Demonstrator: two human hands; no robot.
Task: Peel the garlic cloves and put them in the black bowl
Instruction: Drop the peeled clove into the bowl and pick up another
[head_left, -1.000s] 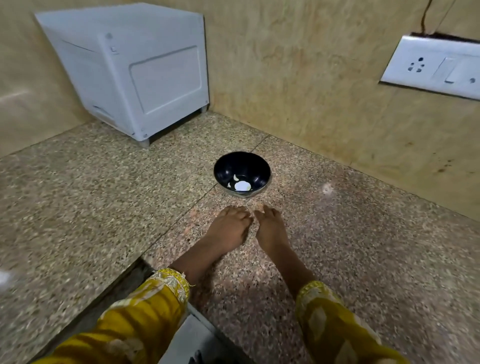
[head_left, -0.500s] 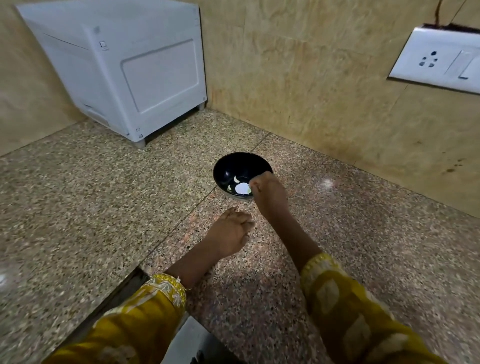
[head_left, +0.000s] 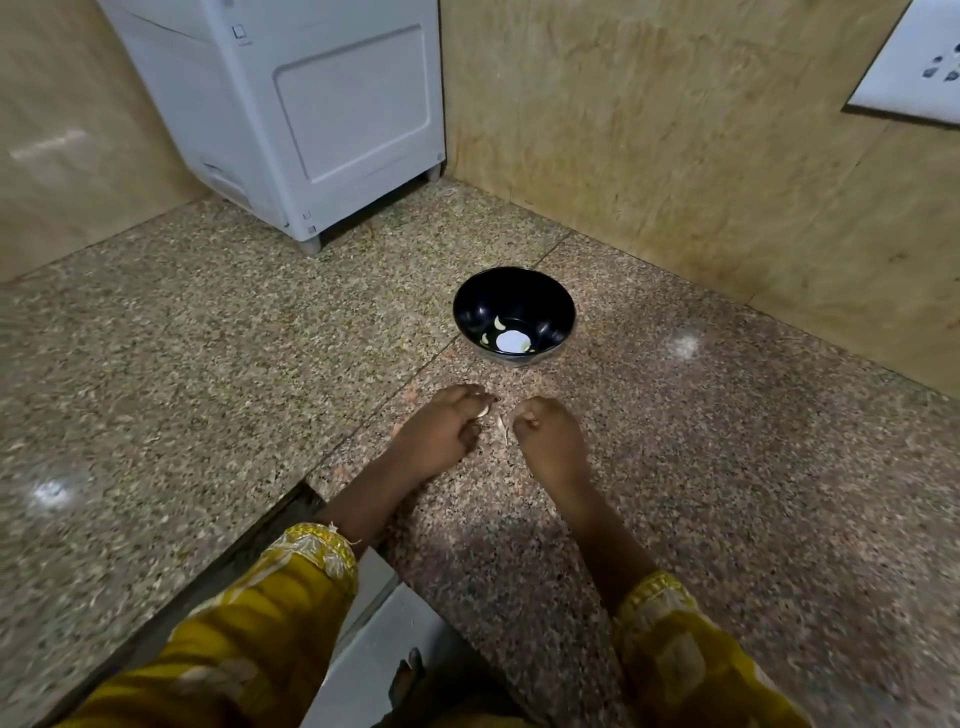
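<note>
Head view is showing both hands low on the speckled granite counter (head_left: 208, 389), just in front of the glossy round black bowl (head_left: 467, 306). The left hand (head_left: 436, 434) is pinching a small pale garlic clove (head_left: 483, 411) at its fingertips. The right hand (head_left: 548, 441) is curling its fingers; whether it is gripping anything cannot be told. A thin pale shred of garlic skin (head_left: 502, 425) is lying between the hands. A few peeled pale cloves (head_left: 500, 323) are sitting inside the bowl.
</note>
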